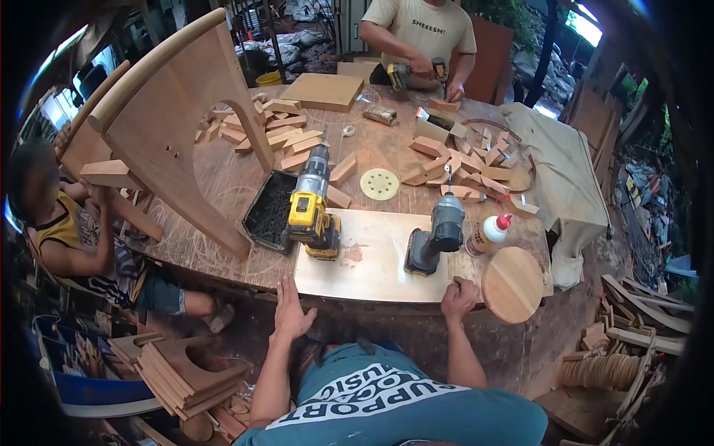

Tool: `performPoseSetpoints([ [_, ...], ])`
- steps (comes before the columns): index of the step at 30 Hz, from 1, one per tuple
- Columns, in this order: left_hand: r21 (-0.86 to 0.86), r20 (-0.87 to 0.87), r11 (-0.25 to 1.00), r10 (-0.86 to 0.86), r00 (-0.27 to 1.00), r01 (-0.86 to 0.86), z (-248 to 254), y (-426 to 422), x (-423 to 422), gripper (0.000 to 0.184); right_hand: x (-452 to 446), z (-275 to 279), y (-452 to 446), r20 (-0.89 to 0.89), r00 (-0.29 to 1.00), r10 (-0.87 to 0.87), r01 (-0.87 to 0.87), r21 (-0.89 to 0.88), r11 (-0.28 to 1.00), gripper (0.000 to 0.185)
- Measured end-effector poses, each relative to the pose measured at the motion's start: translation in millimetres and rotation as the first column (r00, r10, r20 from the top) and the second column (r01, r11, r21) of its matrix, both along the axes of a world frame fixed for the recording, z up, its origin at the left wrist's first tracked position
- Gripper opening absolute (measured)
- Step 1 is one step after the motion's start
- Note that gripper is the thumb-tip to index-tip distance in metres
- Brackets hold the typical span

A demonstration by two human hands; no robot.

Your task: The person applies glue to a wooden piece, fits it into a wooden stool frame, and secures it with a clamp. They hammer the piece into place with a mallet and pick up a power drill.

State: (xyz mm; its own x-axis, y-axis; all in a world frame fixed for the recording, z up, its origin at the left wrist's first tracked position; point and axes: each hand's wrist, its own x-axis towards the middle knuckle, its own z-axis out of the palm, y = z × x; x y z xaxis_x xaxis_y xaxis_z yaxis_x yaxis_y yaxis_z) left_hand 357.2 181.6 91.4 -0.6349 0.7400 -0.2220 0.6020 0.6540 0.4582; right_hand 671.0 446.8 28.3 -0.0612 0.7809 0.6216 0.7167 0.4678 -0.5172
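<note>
My left hand [291, 311] lies with its fingers stretched out at the table's front edge, by the left corner of a pale wooden board [372, 279]. At the board's right front corner rests my right hand [460, 297], its fingers curled; what they hold, if anything, is hidden. A yellow and black drill [306, 212] stands upright on the board's left part. Toward the right end is a grey and black driver [445, 227], also upright. Beside my right hand is a round wooden disc [513, 285], with a white glue bottle with a red cap [494, 229] behind it.
A black tray of screws [269, 212] sits left of the yellow drill. A large curved wooden frame [175, 126] stands at the left. Wood blocks [476, 167] and a sanding disc [379, 184] lie farther back. One person holds a drill [401, 76]; another sits at the left.
</note>
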Motion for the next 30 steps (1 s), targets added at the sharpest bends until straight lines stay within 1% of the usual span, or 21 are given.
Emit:
performPoseSetpoints([
  [4, 0.000, 0.014, 1.000, 0.001, 1.000, -0.001, -0.4, 0.3, -0.9, 0.104, -1.5, 3.4, 0.4, 0.028, 1.000, -0.009, 0.008, 0.017, 1.000, 0.016],
  [7, 0.038, -0.006, 0.999, -0.012, 1.000, 0.012, -7.4, -1.0, -1.5, 0.104, -2.8, 3.8, -0.6, 0.008, 1.000, -0.005, 0.004, 0.030, 1.000, 0.016],
  [10, 0.041, -0.001, 0.999, -0.018, 1.000, 0.018, -10.0, -1.0, -3.3, 0.104, -2.4, 0.8, 0.9, 0.018, 1.000, -0.015, 0.015, 0.015, 1.000, 0.016],
  [25, 0.012, 0.009, 1.000, -0.018, 1.000, 0.018, -5.8, 0.7, -4.1, 0.105, -2.6, -2.6, 2.3, -0.016, 1.000, 0.001, -0.001, -0.004, 1.000, 0.016],
  [30, -0.003, -0.004, 1.000, -0.024, 1.000, 0.024, -3.5, 1.6, -3.8, 0.104, -2.2, 0.9, 1.2, -0.003, 1.000, 0.003, -0.003, -0.001, 1.000, 0.016],
])
